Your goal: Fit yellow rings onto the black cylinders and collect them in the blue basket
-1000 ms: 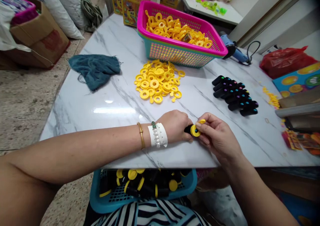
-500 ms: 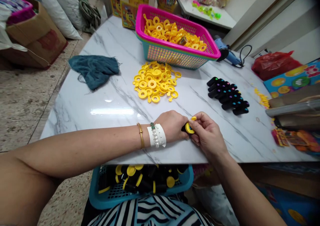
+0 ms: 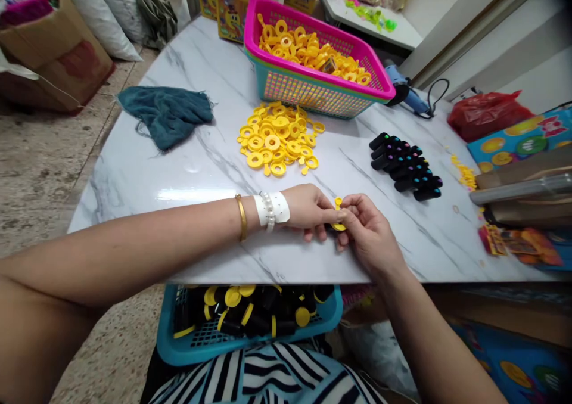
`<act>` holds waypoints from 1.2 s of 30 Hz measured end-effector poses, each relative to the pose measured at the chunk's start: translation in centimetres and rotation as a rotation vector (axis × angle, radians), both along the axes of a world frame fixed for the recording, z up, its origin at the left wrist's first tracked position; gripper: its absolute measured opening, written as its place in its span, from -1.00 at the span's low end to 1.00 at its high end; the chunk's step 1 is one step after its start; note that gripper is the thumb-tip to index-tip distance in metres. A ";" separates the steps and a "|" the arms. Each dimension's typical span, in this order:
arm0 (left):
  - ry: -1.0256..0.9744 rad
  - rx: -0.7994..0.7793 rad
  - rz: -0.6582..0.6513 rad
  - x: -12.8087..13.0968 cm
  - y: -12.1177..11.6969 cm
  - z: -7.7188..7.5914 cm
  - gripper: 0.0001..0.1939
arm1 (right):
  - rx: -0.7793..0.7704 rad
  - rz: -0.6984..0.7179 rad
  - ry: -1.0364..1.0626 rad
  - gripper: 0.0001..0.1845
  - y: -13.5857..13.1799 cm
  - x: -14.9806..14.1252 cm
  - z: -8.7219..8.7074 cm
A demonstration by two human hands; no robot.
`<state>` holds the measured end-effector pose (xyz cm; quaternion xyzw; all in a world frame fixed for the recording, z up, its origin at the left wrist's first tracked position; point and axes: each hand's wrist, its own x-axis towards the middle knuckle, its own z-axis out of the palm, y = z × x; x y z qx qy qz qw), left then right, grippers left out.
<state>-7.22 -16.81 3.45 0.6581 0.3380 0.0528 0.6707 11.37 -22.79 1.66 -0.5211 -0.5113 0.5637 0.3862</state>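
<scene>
Near the table's front edge my two hands meet over a yellow ring-shaped cap with a small round tab sticking up. My left hand comes in from the left, its thumb pressed on the cap and its other fingers curled below. On the other side, my right hand pinches the cap between thumb and fingers. The black tube under the cap is almost wholly hidden by the fingers. Beyond my hands lies a loose pile of yellow caps. Several black tubes with coloured ends lie in rows to the right.
A pink-rimmed basket full of yellow caps stands at the back. Below the table edge, a blue basket holds black tubes with yellow caps. A teal cloth lies left; a blue tool and red bag are right.
My left thumb has moved right, onto the cap, and now covers much of it. The cap's tab has swung upright. The black tube, partly visible before, is now mostly covered.
</scene>
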 end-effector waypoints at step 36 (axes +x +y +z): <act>0.176 0.987 -0.012 0.2 -1.3 -1.5 -0.63 | -0.448 0.505 0.087 -0.65 7.6 4.4 2.0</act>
